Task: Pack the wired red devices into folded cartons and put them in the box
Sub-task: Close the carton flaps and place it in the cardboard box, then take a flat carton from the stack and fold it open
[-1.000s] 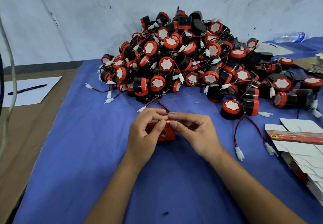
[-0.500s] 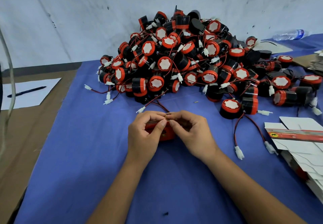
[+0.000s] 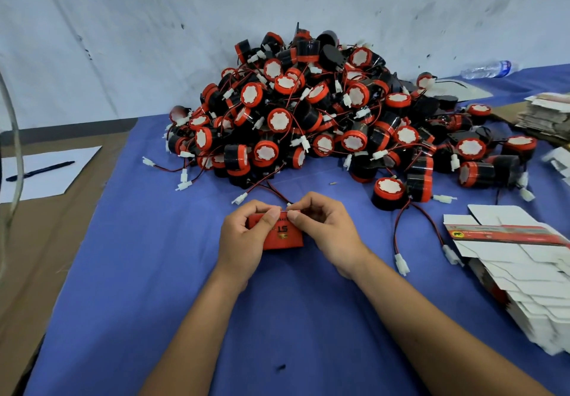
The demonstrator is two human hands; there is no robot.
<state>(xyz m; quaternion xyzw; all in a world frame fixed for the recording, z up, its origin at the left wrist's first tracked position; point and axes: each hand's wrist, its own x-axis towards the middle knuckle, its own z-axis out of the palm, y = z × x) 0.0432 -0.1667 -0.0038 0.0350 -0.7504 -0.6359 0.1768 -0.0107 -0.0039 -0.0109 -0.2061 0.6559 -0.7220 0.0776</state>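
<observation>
A small red carton (image 3: 282,235) stands on the blue cloth (image 3: 154,272) in the middle, held between both hands. My left hand (image 3: 243,238) grips its left side, thumb on the top edge. My right hand (image 3: 324,229) pinches the top flap from the right. Whatever is inside the carton is hidden. Behind it rises a big heap of wired red-and-black round devices (image 3: 308,111) with white connectors. One loose device (image 3: 388,192) lies just right of my hands, its wires trailing toward me.
A fanned stack of flat unfolded cartons (image 3: 524,272) lies at the right edge. More flat cartons (image 3: 546,114) and a water bottle (image 3: 487,68) sit far right. White paper with a pen (image 3: 40,170) rests on brown cardboard at left. A wall stands behind.
The carton's red front face now shows more between my hands. Both hands have stayed on its top edge, with the fingers shifting slightly along the flap.
</observation>
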